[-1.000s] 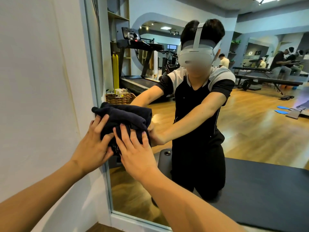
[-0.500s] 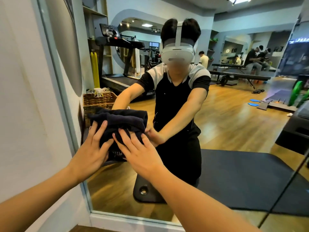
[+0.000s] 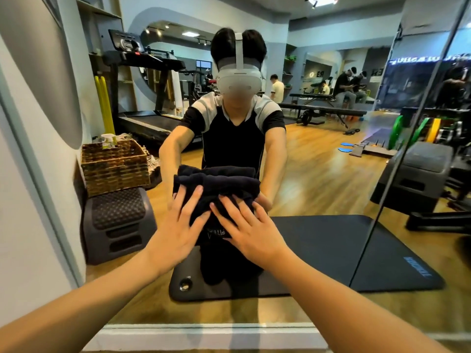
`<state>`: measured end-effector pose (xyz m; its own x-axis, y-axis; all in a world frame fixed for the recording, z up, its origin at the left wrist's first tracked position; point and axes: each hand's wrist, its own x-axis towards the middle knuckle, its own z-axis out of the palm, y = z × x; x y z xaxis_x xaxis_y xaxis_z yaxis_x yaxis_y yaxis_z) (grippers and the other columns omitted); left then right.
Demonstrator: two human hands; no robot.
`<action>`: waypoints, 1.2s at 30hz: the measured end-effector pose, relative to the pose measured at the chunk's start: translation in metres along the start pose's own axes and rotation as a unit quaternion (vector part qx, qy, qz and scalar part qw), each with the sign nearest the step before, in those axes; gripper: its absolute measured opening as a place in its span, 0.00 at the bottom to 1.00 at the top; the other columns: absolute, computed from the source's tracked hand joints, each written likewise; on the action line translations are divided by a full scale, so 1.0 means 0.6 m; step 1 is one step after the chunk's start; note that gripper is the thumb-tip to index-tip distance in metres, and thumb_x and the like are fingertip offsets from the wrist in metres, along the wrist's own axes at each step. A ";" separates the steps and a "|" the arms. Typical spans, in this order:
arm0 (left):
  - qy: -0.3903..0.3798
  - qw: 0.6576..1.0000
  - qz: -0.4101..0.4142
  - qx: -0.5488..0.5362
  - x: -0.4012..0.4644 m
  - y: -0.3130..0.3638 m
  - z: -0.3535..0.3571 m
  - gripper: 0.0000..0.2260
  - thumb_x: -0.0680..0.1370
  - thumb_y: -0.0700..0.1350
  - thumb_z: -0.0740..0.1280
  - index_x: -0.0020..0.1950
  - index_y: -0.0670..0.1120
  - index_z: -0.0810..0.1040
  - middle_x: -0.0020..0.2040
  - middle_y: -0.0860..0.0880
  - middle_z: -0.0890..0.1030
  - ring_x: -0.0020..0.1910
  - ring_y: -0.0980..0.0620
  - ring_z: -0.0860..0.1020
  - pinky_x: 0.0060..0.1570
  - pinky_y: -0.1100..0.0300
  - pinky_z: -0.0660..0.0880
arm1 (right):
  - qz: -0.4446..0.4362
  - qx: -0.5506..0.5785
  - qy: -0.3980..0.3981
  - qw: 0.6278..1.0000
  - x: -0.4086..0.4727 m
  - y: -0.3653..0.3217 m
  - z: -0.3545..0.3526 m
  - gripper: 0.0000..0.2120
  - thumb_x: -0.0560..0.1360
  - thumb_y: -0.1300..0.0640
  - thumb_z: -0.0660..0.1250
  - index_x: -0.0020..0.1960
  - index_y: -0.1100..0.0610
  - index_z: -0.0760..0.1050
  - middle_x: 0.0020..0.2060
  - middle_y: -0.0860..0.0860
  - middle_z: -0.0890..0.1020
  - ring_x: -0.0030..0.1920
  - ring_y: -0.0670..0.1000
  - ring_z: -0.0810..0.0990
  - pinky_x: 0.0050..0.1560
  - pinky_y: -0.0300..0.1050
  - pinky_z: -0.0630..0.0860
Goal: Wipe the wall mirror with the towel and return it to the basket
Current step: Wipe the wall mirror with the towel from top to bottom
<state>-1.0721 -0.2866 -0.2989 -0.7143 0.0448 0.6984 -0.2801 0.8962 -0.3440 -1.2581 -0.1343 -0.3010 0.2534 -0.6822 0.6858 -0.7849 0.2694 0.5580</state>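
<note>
The folded dark towel (image 3: 216, 192) is pressed flat against the wall mirror (image 3: 318, 174), in the lower central part of the glass, well above the bottom edge of the frame. The left hand (image 3: 178, 230) is laid on the towel's lower left portion with the fingers straight and spread. The right hand (image 3: 251, 233) is laid just beside it on the lower right portion, fingers likewise extended. Neither hand is curled round the cloth; the towel is held in place by flat pressure from both palms alone.

The wiping step is judged to be in progress. The share of the glass already covered cannot be determined, since no wiped and unwiped zones are distinguishable on the surface. The upper part of the mirror and the area toward its right edge lie well apart from the towel's present position.

The return step is not yet done. A woven basket (image 3: 114, 166) is visible only as a reflection near the left edge of the mirror, set on a dark ribbed step block (image 3: 117, 222), with a spray bottle (image 3: 108, 139) standing in it. The real basket is not in direct view, so its actual position is not confirmed. The towel remains to be lifted off the glass, carried to the basket and placed inside.
</note>
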 end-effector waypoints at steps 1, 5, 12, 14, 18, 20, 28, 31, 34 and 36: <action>0.002 1.000 0.003 -0.006 0.012 0.017 0.007 0.18 0.82 0.41 0.56 0.71 0.39 0.70 0.79 0.30 0.54 0.77 0.23 0.54 0.71 0.27 0.61 | 0.004 -0.007 0.003 1.000 -0.015 0.016 0.001 0.36 0.82 0.39 0.61 0.83 0.54 0.55 0.80 0.56 0.62 0.77 0.58 0.65 0.69 0.56 0.71; 0.032 0.999 0.014 -0.014 0.059 0.085 0.029 0.16 0.82 0.40 0.57 0.70 0.40 0.70 0.78 0.31 0.55 0.76 0.23 0.55 0.78 0.33 0.50 | 0.009 -0.031 0.012 0.999 -0.074 0.077 0.004 0.34 0.83 0.39 0.60 0.82 0.53 0.58 0.79 0.56 0.63 0.75 0.59 0.67 0.67 0.57 0.72; 0.057 0.997 0.027 -0.041 0.129 0.186 0.059 0.16 0.81 0.40 0.56 0.68 0.40 0.71 0.79 0.32 0.56 0.77 0.25 0.55 0.75 0.31 0.58 | 0.011 -0.044 -0.003 0.999 -0.160 0.168 -0.001 0.34 0.83 0.41 0.59 0.83 0.55 0.53 0.79 0.58 0.60 0.75 0.61 0.69 0.71 0.60 0.71; 0.060 0.997 0.036 -0.045 0.149 0.211 0.069 0.17 0.81 0.41 0.56 0.69 0.41 0.71 0.79 0.33 0.55 0.78 0.25 0.52 0.77 0.32 0.53 | 0.012 -0.045 -0.013 0.999 -0.184 0.193 -0.004 0.34 0.84 0.41 0.59 0.83 0.56 0.53 0.79 0.59 0.60 0.75 0.62 0.69 0.72 0.60 0.70; 0.062 0.996 0.048 -0.043 0.188 0.264 0.090 0.17 0.82 0.41 0.56 0.70 0.41 0.70 0.80 0.33 0.52 0.79 0.26 0.49 0.77 0.32 0.53 | 0.023 -0.051 -0.036 0.998 -0.232 0.240 -0.012 0.33 0.84 0.42 0.59 0.83 0.57 0.55 0.79 0.60 0.61 0.75 0.64 0.68 0.73 0.62 0.69; 0.069 0.995 0.049 -0.050 0.203 0.286 0.097 0.18 0.82 0.40 0.55 0.71 0.41 0.69 0.80 0.34 0.52 0.79 0.27 0.50 0.76 0.32 0.53 | 0.025 -0.054 -0.041 0.997 -0.249 0.259 -0.015 0.33 0.84 0.42 0.59 0.82 0.57 0.56 0.78 0.61 0.62 0.76 0.64 0.67 0.74 0.62 0.68; 0.068 0.994 0.051 -0.072 0.252 0.359 0.119 0.21 0.85 0.39 0.45 0.74 0.41 0.68 0.81 0.35 0.52 0.79 0.28 0.52 0.78 0.33 0.50 | 0.044 -0.044 -0.069 0.996 -0.309 0.320 -0.028 0.32 0.84 0.43 0.57 0.82 0.57 0.55 0.78 0.62 0.65 0.77 0.65 0.65 0.78 0.61 0.61; 0.073 0.994 0.052 -0.070 0.260 0.372 0.126 0.20 0.85 0.39 0.48 0.74 0.41 0.68 0.81 0.35 0.51 0.79 0.28 0.52 0.78 0.33 0.48 | 0.041 -0.040 -0.068 0.996 -0.322 0.334 -0.025 0.32 0.84 0.43 0.58 0.82 0.57 0.55 0.77 0.62 0.64 0.77 0.65 0.64 0.78 0.61 0.60; 0.075 0.992 0.056 -0.080 0.265 0.377 0.128 0.20 0.85 0.38 0.47 0.72 0.41 0.71 0.80 0.35 0.53 0.79 0.28 0.54 0.78 0.33 0.50 | 0.037 -0.032 -0.072 0.996 -0.328 0.343 -0.025 0.35 0.82 0.43 0.63 0.82 0.57 0.56 0.78 0.61 0.63 0.77 0.65 0.63 0.78 0.62 0.61; 0.079 0.991 0.058 -0.087 0.266 0.379 0.130 0.20 0.85 0.38 0.46 0.71 0.41 0.72 0.80 0.36 0.53 0.79 0.28 0.55 0.77 0.33 0.51 | 0.048 -0.031 -0.073 0.996 -0.332 0.340 -0.023 0.36 0.81 0.43 0.64 0.82 0.56 0.55 0.77 0.61 0.61 0.77 0.65 0.62 0.78 0.61 0.59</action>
<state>-1.2995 -0.1103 -0.3145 -0.6217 0.2090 0.7549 -0.0770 0.9428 -0.3244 -1.4608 0.0662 -0.3172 0.0905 -0.7419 0.6644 -0.7637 0.3765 0.5244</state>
